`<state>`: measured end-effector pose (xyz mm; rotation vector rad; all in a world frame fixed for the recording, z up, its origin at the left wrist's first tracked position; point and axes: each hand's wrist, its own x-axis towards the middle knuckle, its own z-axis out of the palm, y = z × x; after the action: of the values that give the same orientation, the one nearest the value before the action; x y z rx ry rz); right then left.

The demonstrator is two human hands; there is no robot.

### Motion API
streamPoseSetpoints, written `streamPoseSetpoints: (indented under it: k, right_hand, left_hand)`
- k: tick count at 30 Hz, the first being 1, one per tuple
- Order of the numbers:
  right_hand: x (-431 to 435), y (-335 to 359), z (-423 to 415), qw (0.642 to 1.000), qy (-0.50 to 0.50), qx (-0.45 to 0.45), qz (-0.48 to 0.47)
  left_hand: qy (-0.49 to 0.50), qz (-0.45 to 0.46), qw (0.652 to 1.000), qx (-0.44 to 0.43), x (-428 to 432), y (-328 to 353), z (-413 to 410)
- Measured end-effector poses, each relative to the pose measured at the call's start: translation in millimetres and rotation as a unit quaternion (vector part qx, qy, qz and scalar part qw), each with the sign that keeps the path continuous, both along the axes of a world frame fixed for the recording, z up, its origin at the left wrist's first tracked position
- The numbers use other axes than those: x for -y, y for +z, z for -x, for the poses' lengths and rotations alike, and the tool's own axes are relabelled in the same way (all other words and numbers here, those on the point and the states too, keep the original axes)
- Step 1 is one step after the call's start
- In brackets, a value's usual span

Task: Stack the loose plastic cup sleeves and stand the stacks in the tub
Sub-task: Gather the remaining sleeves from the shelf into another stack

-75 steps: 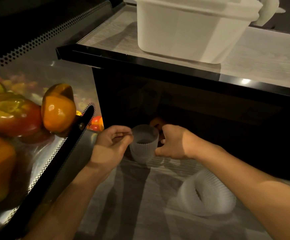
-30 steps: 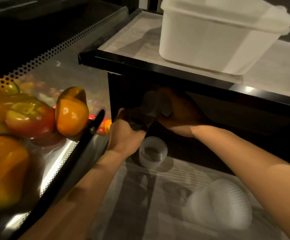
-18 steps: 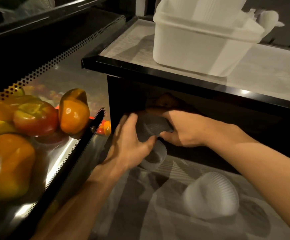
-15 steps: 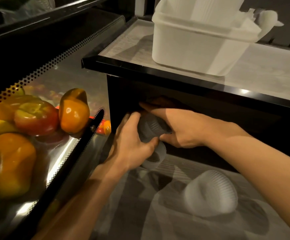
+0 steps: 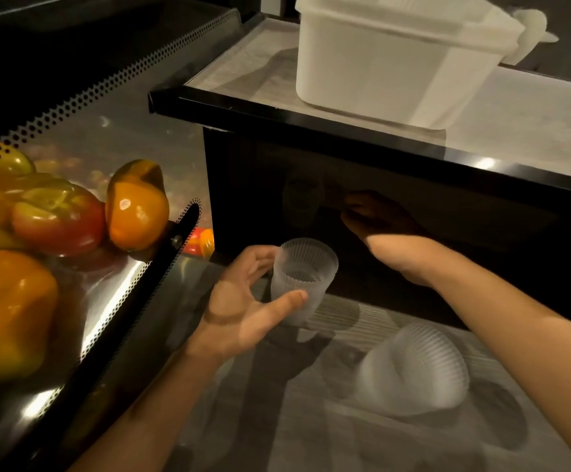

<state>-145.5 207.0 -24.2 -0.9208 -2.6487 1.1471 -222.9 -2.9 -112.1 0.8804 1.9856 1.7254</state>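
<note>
My left hand holds an upright, ribbed translucent cup sleeve stack between thumb and fingers, just above the lower wood-grain shelf. My right hand reaches into the dark recess under the counter, deep in shadow; its fingers look drawn together near a faint sleeve shape, but its hold is unclear. Another loose cup sleeve lies on its side on the lower shelf at the right. The white tub stands on the upper counter, ribbed sleeves showing above its rim.
Orange and red bell peppers fill a perforated steel display tray at the left, close to my left forearm. The black counter edge overhangs the recess. A white object hangs off the tub's right end.
Both hands were pressing a sleeve together over the standing one. Now my left hand alone holds the stack, and my right hand has let go and moved right and up into the dark recess.
</note>
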Motion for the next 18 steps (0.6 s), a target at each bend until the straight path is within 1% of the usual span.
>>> streamPoseSetpoints:
  k: [4, 7, 9, 11, 12, 14, 15, 17, 18]
  right_hand:
    - [-9.2, -11.8, 5.1, 1.000, -0.009, 0.009, 0.012]
    - [-14.8, -20.3, 11.4, 1.000, -0.010, 0.025, 0.011]
    - [-18.3, -26.9, 17.2, 0.999, -0.012, 0.038, 0.009]
    - [-22.2, -32.5, 24.3, 0.999, -0.012, 0.048, 0.010]
    - [-23.6, -34.6, 29.0, 0.999, -0.010, 0.048, 0.018]
    - [-24.2, -38.1, 42.7, 0.998, -0.017, 0.041, 0.039]
    - [-25.5, -40.3, 52.0, 0.998, -0.023, 0.040, 0.039]
    - [-29.2, -45.4, 69.4, 0.998, -0.031, 0.035, 0.040]
    - [-31.3, -47.9, 76.7, 0.998, -0.034, 0.030, 0.049]
  left_hand:
    - [-0.008, 0.000, 1.000, 0.000, -3.3, -0.2, 4.9]
    - [-0.024, 0.034, 0.999, -0.005, -5.2, -8.8, 12.3]
    - [-0.053, 0.060, 0.997, 0.008, -3.2, -12.9, 15.2]
    - [-0.067, 0.044, 0.995, 0.056, -3.7, -9.3, 15.7]
    - [-0.051, 0.024, 0.994, 0.092, -5.0, -5.0, 15.0]
    - [0.041, 0.020, 0.989, 0.139, -26.5, 0.6, 30.7]
    - [0.075, 0.059, 0.987, 0.130, -41.2, 0.6, 43.1]
    - [0.101, 0.144, 0.976, 0.128, -70.6, 6.3, 60.1]
    - [0.114, 0.155, 0.971, 0.143, -83.0, 8.3, 66.0]
